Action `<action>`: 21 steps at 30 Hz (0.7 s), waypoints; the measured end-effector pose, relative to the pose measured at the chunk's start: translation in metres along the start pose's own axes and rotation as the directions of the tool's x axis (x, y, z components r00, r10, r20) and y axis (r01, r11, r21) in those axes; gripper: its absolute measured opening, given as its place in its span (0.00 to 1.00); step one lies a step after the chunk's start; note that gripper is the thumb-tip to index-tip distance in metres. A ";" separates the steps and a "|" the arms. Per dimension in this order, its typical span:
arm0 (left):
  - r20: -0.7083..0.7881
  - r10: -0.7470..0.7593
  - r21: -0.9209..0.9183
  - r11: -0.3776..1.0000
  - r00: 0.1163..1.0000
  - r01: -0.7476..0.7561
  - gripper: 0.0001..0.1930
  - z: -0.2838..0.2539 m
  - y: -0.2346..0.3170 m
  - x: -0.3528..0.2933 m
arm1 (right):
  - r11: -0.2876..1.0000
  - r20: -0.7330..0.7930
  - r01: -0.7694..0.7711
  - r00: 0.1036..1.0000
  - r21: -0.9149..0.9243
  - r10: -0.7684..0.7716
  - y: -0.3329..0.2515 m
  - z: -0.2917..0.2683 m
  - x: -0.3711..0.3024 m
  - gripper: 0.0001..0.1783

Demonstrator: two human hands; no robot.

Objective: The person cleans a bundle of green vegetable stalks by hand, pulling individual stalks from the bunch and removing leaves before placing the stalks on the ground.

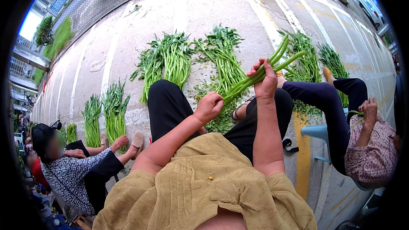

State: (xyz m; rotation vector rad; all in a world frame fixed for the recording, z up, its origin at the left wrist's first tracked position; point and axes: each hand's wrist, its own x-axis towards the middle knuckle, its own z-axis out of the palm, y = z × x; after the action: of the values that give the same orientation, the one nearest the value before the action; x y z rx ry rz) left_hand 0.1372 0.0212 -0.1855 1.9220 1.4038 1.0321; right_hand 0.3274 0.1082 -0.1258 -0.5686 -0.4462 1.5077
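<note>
My right hand [265, 80] is wrapped around a small bundle of long green water spinach stems [241, 86]. The bundle slants across in front of my knees, its thick cut ends up to the right. At its lower left end my left hand [208, 107] is closed in a pinch; whatever its fingers hold is hidden. Beyond the bundle lies a pile of water spinach [226, 55] on the ground, leaves pointing away. Torn leaves [221, 121] are scattered between my feet.
More water spinach [175, 59] lies ahead to the left. A person in a patterned top [68, 179] sits at left beside other bunches [114, 115]. At right, another person [370, 145] holds a green stem near a blue stool [316, 133]. A mesh fence [85, 0] and parked car stand behind.
</note>
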 end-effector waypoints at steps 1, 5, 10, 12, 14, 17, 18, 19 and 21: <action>-0.006 0.020 -0.013 1.000 1.000 -0.020 0.05 0.001 -0.002 0.001 | 1.000 0.000 0.001 1.000 -0.003 -0.001 0.000 0.000 0.000 0.12; 0.285 -0.468 -0.395 0.738 0.836 0.548 0.06 0.000 0.002 0.001 | 1.000 0.011 -0.003 1.000 -0.005 0.003 0.000 0.000 -0.001 0.12; 0.315 -0.673 -0.626 0.382 0.669 0.680 0.06 0.000 -0.011 -0.005 | 0.997 0.013 0.019 1.000 0.074 -0.020 -0.003 -0.004 0.000 0.12; 0.280 -0.744 -0.633 0.333 0.607 0.699 0.06 -0.001 -0.021 -0.013 | 0.990 -0.007 0.064 0.998 0.123 -0.063 -0.013 -0.012 0.005 0.12; 0.252 -0.782 -0.601 0.336 0.570 0.725 0.05 -0.001 -0.037 -0.025 | 0.977 0.020 0.073 0.997 0.200 -0.078 -0.020 -0.019 0.008 0.12; 0.128 -0.601 -0.541 0.625 0.789 0.563 0.03 0.005 -0.046 -0.026 | 0.981 0.008 0.070 0.997 0.181 -0.072 -0.018 -0.019 0.010 0.12; 0.055 -0.497 -0.486 0.744 0.866 0.458 0.04 0.008 -0.047 -0.026 | 0.984 -0.001 0.059 0.998 0.168 -0.059 -0.016 -0.018 0.008 0.12; 0.041 -0.419 -0.401 0.824 0.907 0.399 0.06 0.006 -0.043 -0.023 | 0.987 -0.010 0.054 0.999 0.154 -0.053 -0.016 -0.016 0.007 0.12; 0.002 -0.231 -0.254 0.941 0.973 0.224 0.04 -0.003 -0.019 -0.011 | 0.991 -0.025 0.044 0.999 0.124 -0.041 -0.015 -0.014 0.006 0.12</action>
State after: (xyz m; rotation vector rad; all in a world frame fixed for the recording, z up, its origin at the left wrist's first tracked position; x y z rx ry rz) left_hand 0.1224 0.0163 -0.2021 1.5288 1.3960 1.0713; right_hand 0.3477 0.1140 -0.1284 -0.4747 -0.3423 1.4762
